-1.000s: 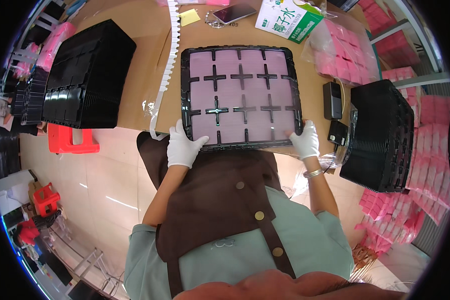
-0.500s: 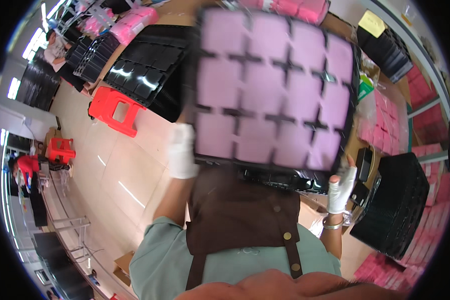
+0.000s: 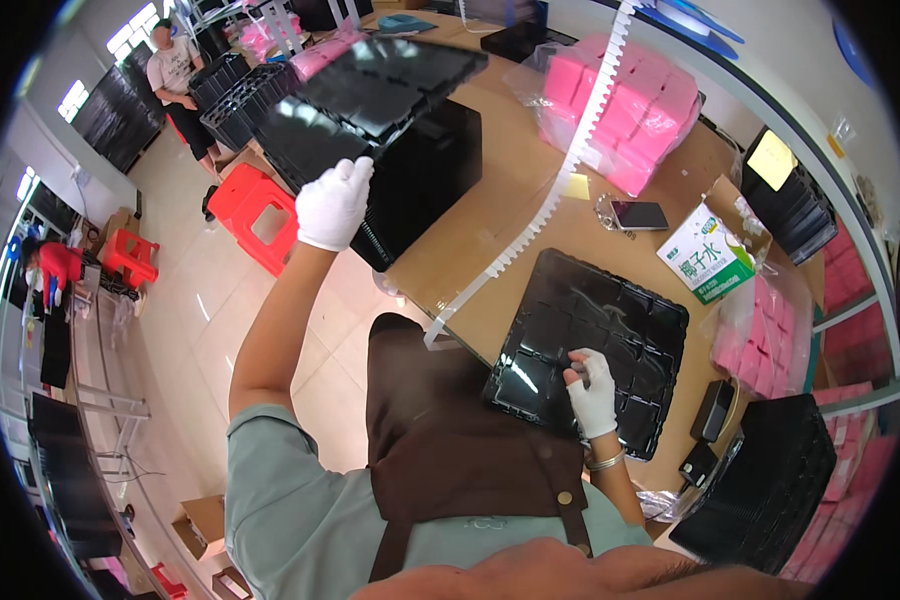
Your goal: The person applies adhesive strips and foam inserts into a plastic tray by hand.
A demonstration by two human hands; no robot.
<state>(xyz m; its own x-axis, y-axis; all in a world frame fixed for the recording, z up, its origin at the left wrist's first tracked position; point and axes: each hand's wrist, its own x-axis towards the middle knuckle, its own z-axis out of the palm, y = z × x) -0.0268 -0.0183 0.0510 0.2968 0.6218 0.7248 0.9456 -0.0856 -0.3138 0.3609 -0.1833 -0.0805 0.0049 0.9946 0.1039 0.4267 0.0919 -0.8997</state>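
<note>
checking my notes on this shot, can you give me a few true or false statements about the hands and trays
1. The left hand holds a black tray raised over the stack. True.
2. The right hand rests on a red stool. False: it rests on the black tray on the table.
3. Both hands wear white gloves. True.
4. The tray on the table is full of pink blocks. False: its pockets look empty.

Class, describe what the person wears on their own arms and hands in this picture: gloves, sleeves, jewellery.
Both the left hand and the right hand wear white gloves that end at the wrist. The forearms are bare; a short grey-green sleeve covers the left upper arm. A thin silver-coloured bangle circles the right wrist.
</note>
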